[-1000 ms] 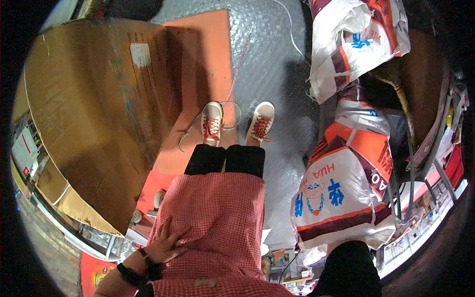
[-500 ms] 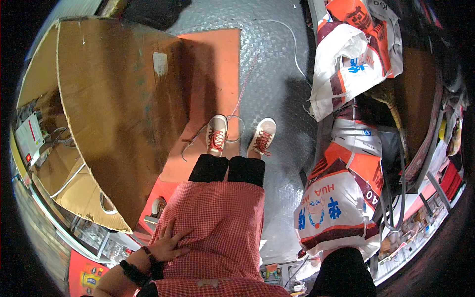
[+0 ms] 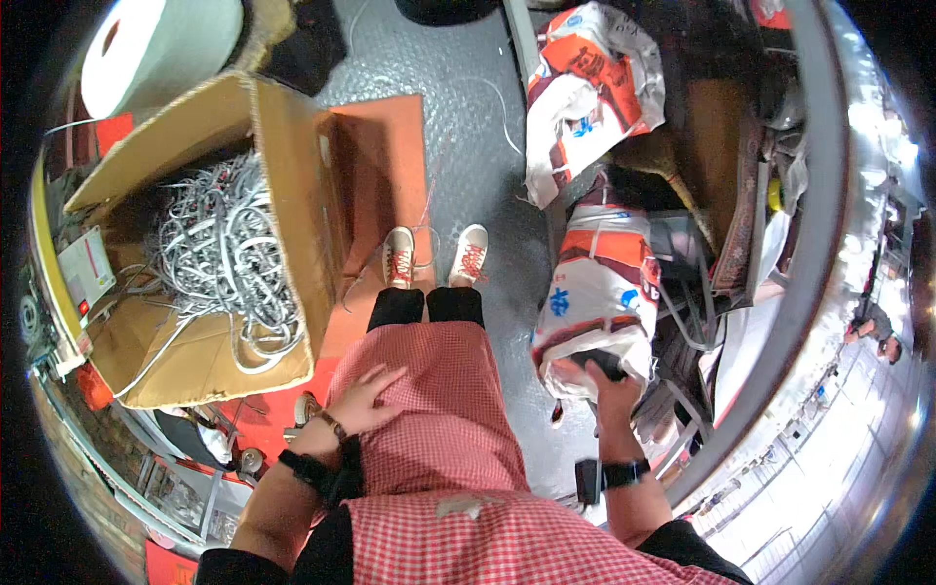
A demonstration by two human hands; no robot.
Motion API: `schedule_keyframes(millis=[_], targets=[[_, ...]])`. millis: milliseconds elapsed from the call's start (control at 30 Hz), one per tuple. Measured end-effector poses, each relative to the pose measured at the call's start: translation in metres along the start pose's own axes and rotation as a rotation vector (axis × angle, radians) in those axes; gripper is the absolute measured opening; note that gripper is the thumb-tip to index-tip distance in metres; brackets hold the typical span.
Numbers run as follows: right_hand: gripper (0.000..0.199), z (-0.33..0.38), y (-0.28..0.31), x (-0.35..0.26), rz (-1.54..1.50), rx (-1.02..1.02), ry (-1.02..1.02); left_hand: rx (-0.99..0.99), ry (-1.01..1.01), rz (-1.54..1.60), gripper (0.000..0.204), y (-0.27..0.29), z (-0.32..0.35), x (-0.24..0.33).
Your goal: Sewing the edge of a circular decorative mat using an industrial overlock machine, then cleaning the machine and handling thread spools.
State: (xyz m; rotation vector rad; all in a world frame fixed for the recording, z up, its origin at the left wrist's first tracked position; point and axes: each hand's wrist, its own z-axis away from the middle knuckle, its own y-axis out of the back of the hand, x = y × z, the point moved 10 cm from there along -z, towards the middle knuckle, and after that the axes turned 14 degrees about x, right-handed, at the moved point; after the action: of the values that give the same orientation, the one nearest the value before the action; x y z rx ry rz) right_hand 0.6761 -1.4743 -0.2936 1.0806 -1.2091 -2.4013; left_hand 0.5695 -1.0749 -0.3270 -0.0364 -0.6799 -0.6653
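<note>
My left hand lies flat on the red checked apron over my lap, its fingers apart and nothing in it. At the right stands a white, orange and maroon woven sack, its mouth open toward me. My right hand is at that mouth, fingers partly inside and curled. Something dark shows at the fingertips; the rim and shadow hide what it is. A second sack of the same kind slumps farther away.
Left of me, a big cardboard box holds a tangle of grey-white cords. Behind it lies a large white roll. An orange board covers part of the grey floor. A grey metal rail and a broom are on the right.
My right hand has come back from deep inside the sack to its mouth. My left hand stays on the apron. The view has turned, showing the cords inside the box.
</note>
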Motion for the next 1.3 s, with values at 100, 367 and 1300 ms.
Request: schedule_keyframes(millis=[100,367,1300], targets=[[0.030,0.052,0.058,-0.058,-0.139,0.035,-0.090,0.135,-0.273,0.210,0.052,0.045,-0.013,0.069],[0.045,0.098,0.038,-0.299,-0.576,-0.558,-0.035,-0.038,-0.255,1.088,0.068,0.136,0.031,0.178],[0.031,-0.155,-0.557,-0.580,0.584,-0.926,0.933,0.852,0.298,1.241,0.055,0.311,-0.129,0.110]])
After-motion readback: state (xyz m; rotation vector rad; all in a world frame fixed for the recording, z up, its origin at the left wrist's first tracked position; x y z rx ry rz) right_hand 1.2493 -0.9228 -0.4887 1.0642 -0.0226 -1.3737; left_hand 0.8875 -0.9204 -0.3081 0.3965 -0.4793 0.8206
